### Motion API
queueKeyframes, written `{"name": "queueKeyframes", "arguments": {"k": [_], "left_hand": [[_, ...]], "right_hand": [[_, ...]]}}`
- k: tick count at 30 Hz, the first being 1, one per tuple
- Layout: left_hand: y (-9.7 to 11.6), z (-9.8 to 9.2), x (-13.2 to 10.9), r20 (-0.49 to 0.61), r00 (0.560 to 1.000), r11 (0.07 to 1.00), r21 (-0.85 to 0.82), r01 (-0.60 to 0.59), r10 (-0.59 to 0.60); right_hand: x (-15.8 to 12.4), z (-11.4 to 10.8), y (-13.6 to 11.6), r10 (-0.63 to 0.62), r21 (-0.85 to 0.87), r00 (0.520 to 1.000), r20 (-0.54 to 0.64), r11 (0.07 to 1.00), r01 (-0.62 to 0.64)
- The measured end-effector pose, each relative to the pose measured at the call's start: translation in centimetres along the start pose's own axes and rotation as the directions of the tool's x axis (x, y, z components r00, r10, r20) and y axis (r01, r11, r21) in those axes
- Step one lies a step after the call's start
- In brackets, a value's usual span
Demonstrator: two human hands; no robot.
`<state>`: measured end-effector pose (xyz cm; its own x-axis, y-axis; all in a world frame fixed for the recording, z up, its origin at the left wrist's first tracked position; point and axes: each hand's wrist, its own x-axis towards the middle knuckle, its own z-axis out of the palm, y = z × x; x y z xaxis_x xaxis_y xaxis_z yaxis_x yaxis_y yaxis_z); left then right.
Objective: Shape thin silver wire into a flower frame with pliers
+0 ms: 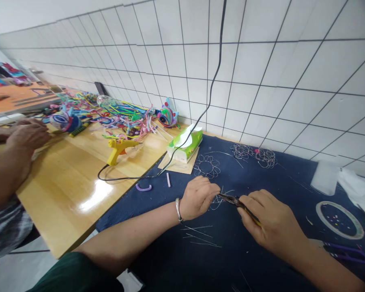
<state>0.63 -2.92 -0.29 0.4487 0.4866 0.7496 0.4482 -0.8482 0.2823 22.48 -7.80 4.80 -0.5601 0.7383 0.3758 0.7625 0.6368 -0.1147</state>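
Observation:
My right hand (267, 217) is wrapped round a pair of pliers (231, 198) with yellow handles. The pliers' jaws point left and meet a thin wire piece (218, 201) by the fingertips of my left hand (199, 198). That hand is closed in a pinch on the wire, over the dark blue cloth. Behind it lies a flower-shaped wire ring (207, 166). Several straight wire lengths (200, 236) rest on the cloth nearer to me. Farther back, tangled wire shapes (253, 155) sit by the wall.
A yellow glue gun (118, 151) stands on the wooden table (76, 194), its cord running to the right. A tissue pack (185, 144) is behind my left hand. Colourful pipe cleaners (121, 113) fill the back left. At right are purple scissors (348, 252) and a tape roll (319, 217). Another person's hands (30, 134) work at left.

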Motion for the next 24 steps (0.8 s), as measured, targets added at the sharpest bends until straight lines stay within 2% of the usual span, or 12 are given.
{"name": "queueKeyframes", "arguments": {"k": [24], "left_hand": [[-0.21,0.19,-0.17,0.032,0.999,0.999,-0.036,-0.024,0.025]], "right_hand": [[-0.03,-0.08,-0.04,0.007,0.027,0.999,0.046,1.0,-0.008]]}}
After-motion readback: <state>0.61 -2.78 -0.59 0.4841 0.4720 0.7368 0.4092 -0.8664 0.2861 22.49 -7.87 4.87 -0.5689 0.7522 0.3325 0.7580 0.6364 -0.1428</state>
